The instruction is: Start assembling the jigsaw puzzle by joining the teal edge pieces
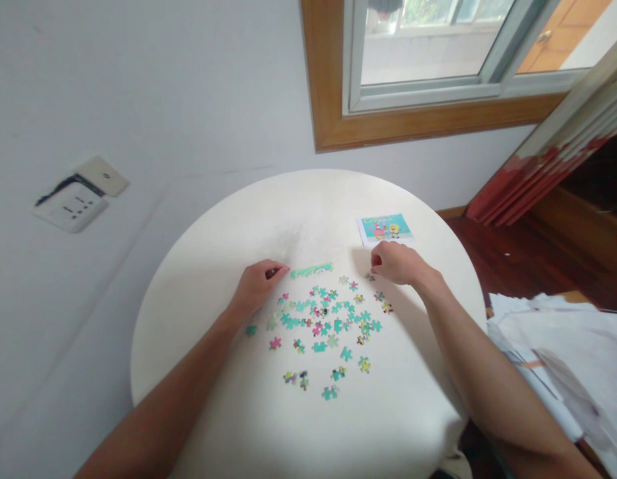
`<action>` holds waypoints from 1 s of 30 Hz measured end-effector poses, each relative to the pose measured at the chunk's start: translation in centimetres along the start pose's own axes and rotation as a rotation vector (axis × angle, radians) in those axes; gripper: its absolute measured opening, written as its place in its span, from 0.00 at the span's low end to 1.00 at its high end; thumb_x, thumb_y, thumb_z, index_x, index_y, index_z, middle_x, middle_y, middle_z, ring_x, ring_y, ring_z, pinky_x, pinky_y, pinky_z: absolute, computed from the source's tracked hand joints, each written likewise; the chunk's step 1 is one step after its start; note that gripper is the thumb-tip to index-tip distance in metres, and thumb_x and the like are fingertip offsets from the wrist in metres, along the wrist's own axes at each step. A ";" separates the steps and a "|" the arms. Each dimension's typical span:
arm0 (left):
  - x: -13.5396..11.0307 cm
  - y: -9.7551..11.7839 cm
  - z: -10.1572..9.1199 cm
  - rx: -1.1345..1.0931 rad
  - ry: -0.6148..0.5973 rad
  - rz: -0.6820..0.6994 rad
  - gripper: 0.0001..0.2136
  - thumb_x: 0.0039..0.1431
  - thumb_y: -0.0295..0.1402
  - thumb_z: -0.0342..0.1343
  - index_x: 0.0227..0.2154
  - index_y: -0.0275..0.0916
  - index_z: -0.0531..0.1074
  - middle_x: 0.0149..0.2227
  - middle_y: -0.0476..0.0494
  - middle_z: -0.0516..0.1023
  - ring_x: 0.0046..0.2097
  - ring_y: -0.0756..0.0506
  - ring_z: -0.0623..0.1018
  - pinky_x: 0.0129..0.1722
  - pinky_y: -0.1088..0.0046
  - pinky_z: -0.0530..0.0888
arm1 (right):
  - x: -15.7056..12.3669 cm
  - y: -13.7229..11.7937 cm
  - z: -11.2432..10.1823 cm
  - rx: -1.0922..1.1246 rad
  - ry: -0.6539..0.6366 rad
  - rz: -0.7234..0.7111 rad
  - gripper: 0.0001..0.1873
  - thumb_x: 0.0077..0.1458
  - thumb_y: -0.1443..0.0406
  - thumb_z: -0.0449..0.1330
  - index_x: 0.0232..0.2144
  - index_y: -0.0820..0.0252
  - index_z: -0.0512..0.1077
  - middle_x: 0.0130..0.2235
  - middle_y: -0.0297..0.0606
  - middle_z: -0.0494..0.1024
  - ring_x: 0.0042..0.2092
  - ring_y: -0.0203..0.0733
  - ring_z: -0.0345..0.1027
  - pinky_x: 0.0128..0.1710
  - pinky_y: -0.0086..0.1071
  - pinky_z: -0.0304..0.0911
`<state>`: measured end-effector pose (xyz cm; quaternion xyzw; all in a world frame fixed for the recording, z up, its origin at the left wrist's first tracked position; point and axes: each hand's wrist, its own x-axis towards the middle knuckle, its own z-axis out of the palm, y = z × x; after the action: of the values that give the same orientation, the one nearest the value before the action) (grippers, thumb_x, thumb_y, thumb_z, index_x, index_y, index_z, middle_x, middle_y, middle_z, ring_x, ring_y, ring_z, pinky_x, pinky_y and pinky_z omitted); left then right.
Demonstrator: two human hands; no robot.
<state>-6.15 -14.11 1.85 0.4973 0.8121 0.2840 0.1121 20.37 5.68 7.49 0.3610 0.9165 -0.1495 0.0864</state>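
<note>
Several loose jigsaw puzzle pieces (319,347), mostly teal with some pink and yellow, are spread over the white table. Above them lies a narrow strip of joined puzzle pieces (312,270). My left hand (258,285) is closed, with thumb and forefinger together at the strip's left end; whether anything is between them is hidden. My right hand (397,262) is curled closed, its fingertips down at a small puzzle piece (370,277) right of the strip. Just beyond the right hand lies a picture card (385,228) with cartoon figures, one pink and one yellow.
The round white table (199,266) stands against a wall with a socket (74,205) at the left. A wood-framed window (333,126) is behind it. At the right are a red and white curtain (528,179) and a heap of white papers or sheets (562,346).
</note>
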 end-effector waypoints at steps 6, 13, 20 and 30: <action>-0.1 0.1 -0.1 -0.015 0.004 -0.010 0.16 0.59 0.44 0.53 0.34 0.37 0.80 0.33 0.44 0.82 0.34 0.44 0.77 0.35 0.70 0.68 | 0.9 -0.1 1.3 0.051 0.010 -0.041 0.12 0.47 0.66 0.66 0.37 0.58 0.77 0.38 0.42 0.79 0.33 0.41 0.70 0.29 0.31 0.53; -0.2 0.0 -0.1 0.001 0.008 0.013 0.15 0.59 0.43 0.53 0.33 0.38 0.80 0.32 0.44 0.81 0.33 0.45 0.75 0.35 0.70 0.68 | 0.5 -1.6 2.2 -0.004 0.015 -0.029 0.16 0.47 0.74 0.58 0.39 0.62 0.76 0.40 0.48 0.79 0.38 0.46 0.71 0.30 0.33 0.52; -0.1 0.0 -0.1 -0.006 -0.019 0.030 0.13 0.56 0.41 0.55 0.36 0.40 0.81 0.31 0.46 0.80 0.31 0.46 0.73 0.33 0.71 0.68 | 0.3 -2.0 2.2 0.002 -0.018 -0.029 0.15 0.46 0.77 0.56 0.36 0.68 0.77 0.37 0.54 0.79 0.37 0.48 0.72 0.31 0.33 0.55; -0.2 0.2 -0.2 0.002 -0.015 0.037 0.14 0.57 0.41 0.54 0.36 0.39 0.81 0.32 0.45 0.80 0.32 0.46 0.73 0.35 0.71 0.68 | 0.5 -1.3 2.0 0.047 -0.061 -0.002 0.13 0.45 0.75 0.58 0.34 0.68 0.78 0.36 0.53 0.79 0.35 0.47 0.72 0.31 0.33 0.58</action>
<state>-6.00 -14.29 2.10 0.5144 0.8023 0.2814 0.1124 19.21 4.38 5.75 0.3571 0.9101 -0.1818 0.1056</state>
